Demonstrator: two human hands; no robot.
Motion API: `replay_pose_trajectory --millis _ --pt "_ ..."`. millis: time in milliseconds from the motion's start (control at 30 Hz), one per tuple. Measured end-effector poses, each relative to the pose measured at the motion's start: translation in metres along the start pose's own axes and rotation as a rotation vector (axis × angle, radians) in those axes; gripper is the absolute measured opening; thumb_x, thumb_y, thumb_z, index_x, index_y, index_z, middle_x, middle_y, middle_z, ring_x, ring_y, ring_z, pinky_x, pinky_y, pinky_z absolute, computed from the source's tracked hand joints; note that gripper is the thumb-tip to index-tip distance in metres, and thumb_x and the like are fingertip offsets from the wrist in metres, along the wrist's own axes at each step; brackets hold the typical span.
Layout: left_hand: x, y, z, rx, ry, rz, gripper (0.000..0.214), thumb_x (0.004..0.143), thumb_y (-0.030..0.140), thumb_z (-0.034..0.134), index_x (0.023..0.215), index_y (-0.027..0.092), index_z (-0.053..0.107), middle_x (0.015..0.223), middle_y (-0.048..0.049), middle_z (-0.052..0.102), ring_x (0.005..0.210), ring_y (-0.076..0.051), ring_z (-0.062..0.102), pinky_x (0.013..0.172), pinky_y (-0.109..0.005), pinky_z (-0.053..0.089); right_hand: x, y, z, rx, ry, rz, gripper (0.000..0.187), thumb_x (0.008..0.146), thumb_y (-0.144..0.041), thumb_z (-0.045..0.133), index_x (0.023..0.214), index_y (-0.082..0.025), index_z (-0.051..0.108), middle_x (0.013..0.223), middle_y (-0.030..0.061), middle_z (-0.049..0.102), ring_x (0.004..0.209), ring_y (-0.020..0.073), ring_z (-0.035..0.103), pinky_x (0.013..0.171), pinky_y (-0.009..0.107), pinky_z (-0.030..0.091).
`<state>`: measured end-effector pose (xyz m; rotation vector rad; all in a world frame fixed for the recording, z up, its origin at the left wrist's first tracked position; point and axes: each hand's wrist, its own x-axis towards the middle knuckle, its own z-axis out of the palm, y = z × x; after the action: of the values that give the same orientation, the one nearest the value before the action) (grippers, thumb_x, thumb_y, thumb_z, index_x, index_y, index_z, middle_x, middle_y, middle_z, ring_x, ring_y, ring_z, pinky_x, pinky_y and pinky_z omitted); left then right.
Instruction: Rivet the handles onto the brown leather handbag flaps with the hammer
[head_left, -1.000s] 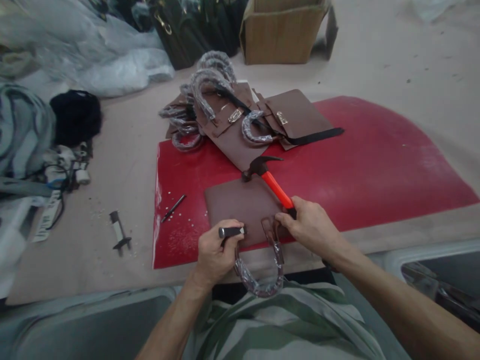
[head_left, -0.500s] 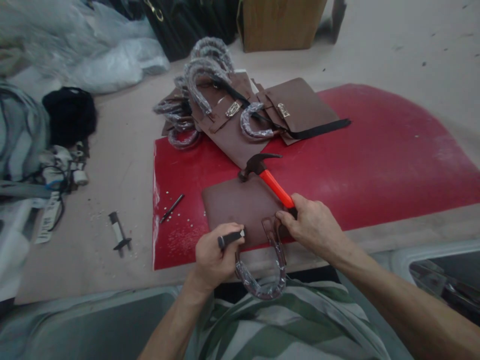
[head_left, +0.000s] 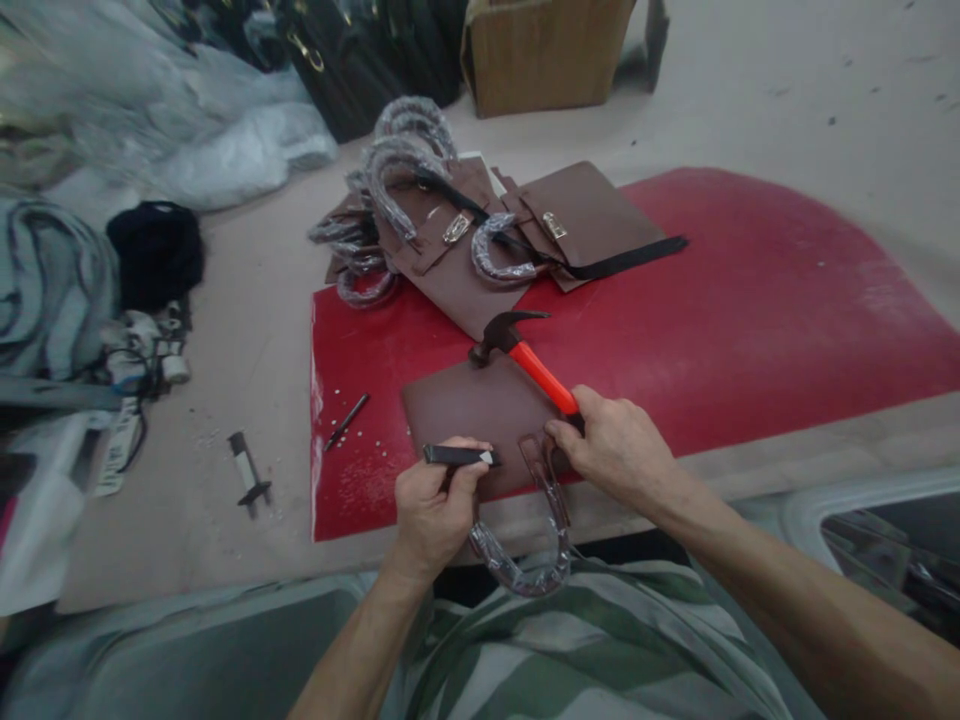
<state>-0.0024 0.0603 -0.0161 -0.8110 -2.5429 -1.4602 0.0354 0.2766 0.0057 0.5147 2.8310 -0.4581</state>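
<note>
My left hand (head_left: 439,505) is closed on a short black punch (head_left: 454,456) with a pale, pointed mark at its right end. It sits over the lower part of a flat brown leather panel (head_left: 450,400). My right hand (head_left: 615,440) grips a claw hammer (head_left: 541,374) by its orange and black handle, its dark head above the panel's far edge. A bag handle (head_left: 517,575) wrapped in clear plastic curves from the panel over the table's near edge. One brown end tab of it (head_left: 534,458) lies on the leather, close to my right hand.
Under the panel is a red mat (head_left: 750,300), with a thin dark rod (head_left: 346,422) and white specks at left. Brown bag pieces (head_left: 465,240) with wrapped handles are piled behind. A black-and-white tool (head_left: 247,475) lies left; a cardboard box (head_left: 544,60) stands at the back.
My left hand has tilted the black punch, so it now lies more level and its pale end has shifted slightly right. The hammer stays held over the panel; the whole view has shifted a little.
</note>
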Motion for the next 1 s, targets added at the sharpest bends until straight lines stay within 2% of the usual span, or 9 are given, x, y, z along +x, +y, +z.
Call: replay_pose_trajectory --millis 333,533,700,833,1000 --pt "0.000 0.000 0.003 0.032 -0.021 0.062 0.011 0.087 0.013 0.063 0.095 0.015 0.071 0.090 -0.0034 0.077 0.083 -0.014 0.074 0.080 -0.022 0.058 0.000 0.001 -0.002 0.007 -0.005 -0.001 0.020 0.092 -0.038 0.055 0.092 -0.018 0.057 0.077 0.0092 0.071 0.071 0.0259 0.067 0.057 0.031 0.025" --pt "0.002 0.001 0.008 0.068 -0.042 0.158 0.013 0.088 0.011 0.060 0.098 0.015 0.067 0.092 -0.0052 0.075 0.086 -0.015 0.073 0.082 -0.023 0.057 0.000 0.001 0.000 0.006 0.009 -0.008 0.020 0.092 -0.038 0.055 0.093 -0.018 0.058 0.078 0.0098 0.071 0.072 0.0262 0.067 0.057 0.031 0.025" --pt "0.002 0.001 0.013 0.089 -0.055 0.179 0.012 0.089 0.011 0.057 0.097 0.016 0.064 0.090 -0.0050 0.074 0.082 -0.014 0.072 0.077 -0.022 0.055 0.000 0.004 -0.001 0.044 0.024 -0.027 0.019 0.090 -0.037 0.055 0.091 -0.018 0.058 0.077 0.0096 0.070 0.070 0.0249 0.065 0.057 0.031 0.025" --pt "-0.001 0.000 0.014 0.129 -0.071 0.210 0.010 0.090 0.013 0.055 0.097 0.018 0.062 0.089 -0.0047 0.073 0.079 -0.015 0.071 0.073 -0.022 0.055 0.000 0.009 -0.001 0.200 0.049 -0.080 0.019 0.089 -0.037 0.053 0.080 -0.020 0.054 0.071 0.0058 0.064 0.065 0.0203 0.058 0.058 0.029 0.027" --pt "-0.003 -0.002 0.014 0.143 -0.089 0.246 0.010 0.091 0.016 0.056 0.100 0.018 0.060 0.090 -0.0049 0.072 0.083 -0.016 0.071 0.076 -0.024 0.055 -0.004 0.018 -0.007 0.578 0.022 -0.156 0.033 0.091 -0.043 0.041 0.067 -0.021 0.044 0.057 -0.0021 0.047 0.051 0.0129 0.043 0.052 0.027 0.028"
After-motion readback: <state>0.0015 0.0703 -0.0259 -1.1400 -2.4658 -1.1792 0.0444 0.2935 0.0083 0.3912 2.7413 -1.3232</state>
